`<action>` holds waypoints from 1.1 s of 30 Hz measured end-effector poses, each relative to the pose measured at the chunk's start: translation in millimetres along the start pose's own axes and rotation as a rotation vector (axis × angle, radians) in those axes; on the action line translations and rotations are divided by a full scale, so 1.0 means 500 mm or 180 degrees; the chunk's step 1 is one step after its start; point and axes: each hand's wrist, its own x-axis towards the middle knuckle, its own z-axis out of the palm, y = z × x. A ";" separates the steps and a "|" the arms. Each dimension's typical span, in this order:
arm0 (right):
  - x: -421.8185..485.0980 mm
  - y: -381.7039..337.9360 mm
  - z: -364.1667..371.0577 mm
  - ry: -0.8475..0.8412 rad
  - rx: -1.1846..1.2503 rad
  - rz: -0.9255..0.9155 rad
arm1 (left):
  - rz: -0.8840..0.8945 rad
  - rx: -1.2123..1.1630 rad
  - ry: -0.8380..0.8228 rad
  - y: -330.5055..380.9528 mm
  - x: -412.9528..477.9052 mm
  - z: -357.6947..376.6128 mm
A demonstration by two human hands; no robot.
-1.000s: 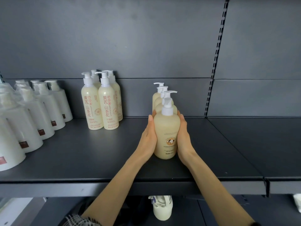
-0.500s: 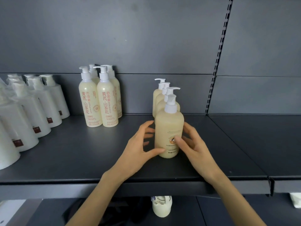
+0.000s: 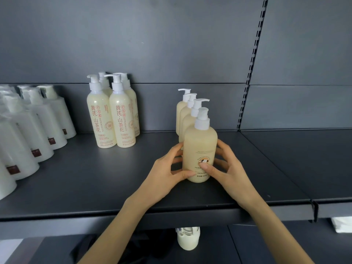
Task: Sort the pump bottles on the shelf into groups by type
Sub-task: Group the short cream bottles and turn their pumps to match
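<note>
Flat palms have eased off; my left hand (image 3: 165,173) and right hand (image 3: 229,169) now fingertip-grip the centre-frame bottle (image 3: 200,147), probably squaring its row (image 3: 185,121).

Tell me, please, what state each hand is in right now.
Left hand: holding the front bottle, fingers and thumb round it.
Right hand: holding the same bottle from the other side.

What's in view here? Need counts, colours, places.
squat pump bottles: 4, cream, single file at mid-shelf
tall pump bottles: 4, cream with red lettering, block at the back, left of the file
white bottles: count unclear, cut off by the frame; dark red labels; rows at far left
lower bottle: 1, cream, shelf below
shelf: 1, dark grey, carries all three groups
left hand: grips front squat bottle from its left
right hand: grips it from its right, thumb on label
</note>
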 end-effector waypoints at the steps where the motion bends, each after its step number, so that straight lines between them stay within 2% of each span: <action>1: 0.000 0.000 0.001 -0.0003 -0.0008 0.0018 | 0.0009 -0.0016 -0.0005 0.000 0.000 0.000; 7: -0.002 -0.009 0.008 -0.0002 -0.0210 0.0177 | 0.0034 0.0108 0.0000 -0.004 0.001 -0.002; 18: -0.029 -0.037 0.031 0.0242 -0.0805 0.0420 | 0.0178 0.1307 -0.0007 0.003 -0.030 -0.014; 26: -0.053 -0.048 0.047 0.0404 -0.1078 0.0541 | 0.0305 0.1572 -0.0129 0.012 -0.074 -0.031; 33: -0.053 -0.082 0.075 0.0355 -0.1648 0.0685 | 0.0133 0.1940 -0.0174 0.038 -0.126 -0.073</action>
